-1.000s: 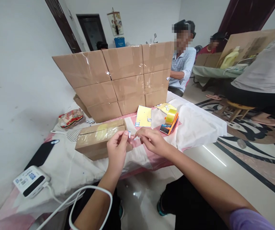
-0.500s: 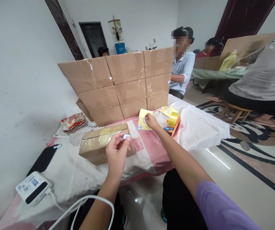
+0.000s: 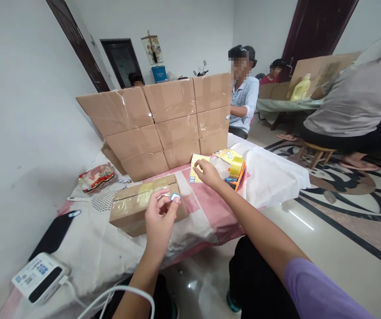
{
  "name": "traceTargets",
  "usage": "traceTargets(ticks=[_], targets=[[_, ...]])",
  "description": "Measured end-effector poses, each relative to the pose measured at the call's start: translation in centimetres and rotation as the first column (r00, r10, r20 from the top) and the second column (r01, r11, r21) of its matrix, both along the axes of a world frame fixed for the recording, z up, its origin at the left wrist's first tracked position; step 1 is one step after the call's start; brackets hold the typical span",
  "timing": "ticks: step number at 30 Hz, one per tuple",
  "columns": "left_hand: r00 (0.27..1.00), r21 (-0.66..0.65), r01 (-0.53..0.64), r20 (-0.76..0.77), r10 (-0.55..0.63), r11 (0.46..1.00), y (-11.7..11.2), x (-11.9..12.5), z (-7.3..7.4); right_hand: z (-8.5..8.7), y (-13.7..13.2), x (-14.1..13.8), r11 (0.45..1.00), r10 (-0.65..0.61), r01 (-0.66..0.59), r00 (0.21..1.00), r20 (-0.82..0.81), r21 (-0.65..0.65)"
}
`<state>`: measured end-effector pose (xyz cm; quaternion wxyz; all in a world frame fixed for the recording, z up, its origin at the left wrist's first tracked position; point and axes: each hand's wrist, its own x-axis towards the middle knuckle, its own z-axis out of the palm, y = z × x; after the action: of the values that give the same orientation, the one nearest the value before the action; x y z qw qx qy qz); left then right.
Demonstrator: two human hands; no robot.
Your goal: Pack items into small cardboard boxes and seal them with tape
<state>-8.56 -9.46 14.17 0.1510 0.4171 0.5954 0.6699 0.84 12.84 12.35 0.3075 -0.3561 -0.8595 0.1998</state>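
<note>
My left hand (image 3: 159, 217) is closed in a pinch. Between its thumb and fingers is a small white piece with a blue edge (image 3: 175, 197), held above the near end of a taped cardboard box (image 3: 128, 212). My right hand (image 3: 206, 172) hovers at a yellow sheet with white and blue shapes (image 3: 193, 175), covering part of it. Its fingers are curled with thumb and forefinger together; whatever they may hold is too small to make out. Just right of that hand lies a tape dispenser with an orange frame and a yellow roll (image 3: 236, 167), beside another yellow sheet (image 3: 227, 155).
A tall taped cardboard panel (image 3: 177, 133) stands across the table's back. On the left lie a red food packet (image 3: 96, 177), a black flat object (image 3: 52, 235) and a white cabled device (image 3: 39, 277). A person in a light blue shirt (image 3: 246, 95) sits beyond; others are farther off.
The whole view has swung slightly, so the scene sits farther left. My right hand has shifted a little left across the yellow sheet. My left hand keeps its pinch on the small piece.
</note>
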Motion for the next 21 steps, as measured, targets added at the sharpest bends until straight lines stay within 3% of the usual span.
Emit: traceTargets(ticks=[1, 3, 5, 7, 12, 15, 17, 21], targets=[[0.998, -0.02, 0.007, -0.063, -0.008, 1.0, -0.1, -0.1, 0.0, 0.8, -1.5, 0.8, 0.984, 0.177, -0.177, 0.978, -0.107, 0.014], [0.976, -0.067, 0.007, -0.219, -0.021, 0.998, -0.2, -0.2, -0.2, 2.2, -4.7, 2.2, 0.881, 0.459, -0.472, 0.842, -0.283, 0.026], [0.926, -0.116, -0.022, -0.377, -0.024, 0.993, -0.3, -0.3, -0.6, 3.0, -7.7, 3.4, 0.806, 0.563, -0.591, 0.757, -0.331, 0.019], [0.866, -0.14, -0.065, -0.5, -0.013, 0.988, -0.3, -0.2, -1.0, 3.2, -9.7, 4.3, 0.783, 0.589, -0.621, 0.722, -0.363, 0.036], [0.74, -0.114, -0.119, -0.672, 0.012, 0.986, 0.0, 0.1, -1.5, 3.0, -10.1, 5.2, 0.81, 0.553, -0.585, 0.739, -0.384, 0.039], [0.7, -0.1, -0.19, -0.711, 0.063, 0.977, 0.0, 0.0, -1.4, 2.6, -8.8, 4.3, 0.832, 0.416, -0.546, 0.734, -0.537, -0.102], [0.666, -0.043, -0.247, -0.733, 0.137, 0.968, -0.1, -0.3, -1.3, 2.0, -7.8, 3.3, 0.778, 0.309, -0.579, 0.69, -0.654, -0.244], [0.628, 0.053, -0.287, -0.744, 0.23, 0.957, -0.3, -1.3, -1.6, 0.0, -6.4, 1.2, 0.578, 0.141, -0.668, 0.646, -0.75, -0.468]])
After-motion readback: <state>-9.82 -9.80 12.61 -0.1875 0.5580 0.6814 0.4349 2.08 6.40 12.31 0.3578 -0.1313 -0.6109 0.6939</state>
